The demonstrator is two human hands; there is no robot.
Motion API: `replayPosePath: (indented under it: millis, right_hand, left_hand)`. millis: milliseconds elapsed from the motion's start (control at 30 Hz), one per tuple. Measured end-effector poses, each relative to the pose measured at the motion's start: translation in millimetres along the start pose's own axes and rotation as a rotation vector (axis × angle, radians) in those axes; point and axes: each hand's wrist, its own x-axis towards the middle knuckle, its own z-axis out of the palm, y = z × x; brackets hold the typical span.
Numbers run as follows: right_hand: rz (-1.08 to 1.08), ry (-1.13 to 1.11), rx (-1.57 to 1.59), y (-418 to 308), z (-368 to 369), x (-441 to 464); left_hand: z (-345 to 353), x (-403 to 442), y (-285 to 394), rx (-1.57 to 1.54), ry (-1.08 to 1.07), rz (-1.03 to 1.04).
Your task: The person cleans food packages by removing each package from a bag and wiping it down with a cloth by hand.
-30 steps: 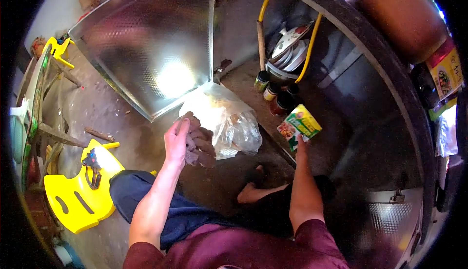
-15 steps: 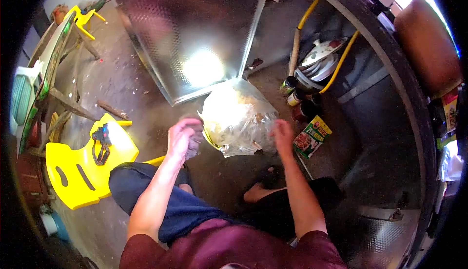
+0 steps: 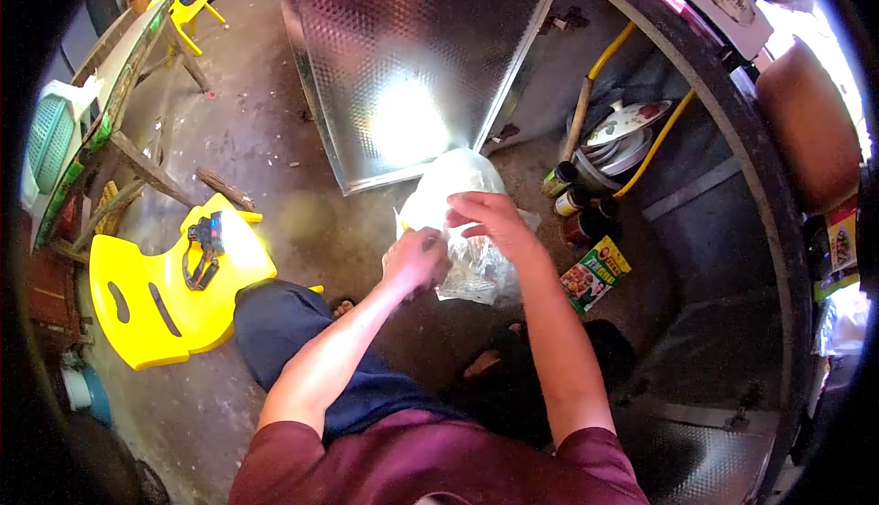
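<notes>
A clear plastic bag (image 3: 465, 175) with pale, indistinct contents stands on the floor in front of me, under and beyond my hands. My left hand (image 3: 417, 262) is curled at the bag's near left side. Its fingers are closed, and what they hold, if anything, is hidden. Over the bag's middle, my right hand (image 3: 494, 224) reaches leftward with fingers stretched and slightly bent, a gap showing between thumb and forefinger. I see nothing held in it. Whether it touches the plastic I cannot tell.
Behind the bag leans a shiny textured metal panel (image 3: 421, 38). A yellow chair (image 3: 174, 294) bearing a strapped headlamp (image 3: 203, 244) stands left. Right are a green food packet (image 3: 595, 274), several jars (image 3: 573, 201), lids (image 3: 623, 125) and a yellow hose (image 3: 655, 143).
Both hands have moved inward over the bag, the right one leftward and the left one rightward. The greyish thing seen in my left hand earlier is no longer clearly visible. The camera view has shifted slightly.
</notes>
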Motion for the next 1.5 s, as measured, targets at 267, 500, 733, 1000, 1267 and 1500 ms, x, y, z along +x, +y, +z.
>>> replayPosePath:
  millis: [267,500,733,1000,1267,1500]
  right_hand:
    - [-0.234,1.021,-0.500,202,-127,-1]
    - [0.001,0.651,-0.035,109,-118,-19]
    - [-0.146,0.461,0.049,16,-143,-37]
    - [0.045,0.491,0.425,-24,-125,-54]
    - [-0.301,0.117,0.183,-40,-20,-58]
    - [-0.189,0.257,0.173,-25,-110,-41]
  left_hand:
    - [-39,43,0,-0.348,0.199,0.009]
    - [-55,33,17,-0.609,0.007,0.086]
    - [-55,52,-24,-1.051,0.262,-0.164]
    - [-66,-14,30,-0.251,0.725,0.362]
    - [-10,-26,46,-0.033,0.292,0.474]
    - [-43,1,31,-1.188,-0.196,0.035]
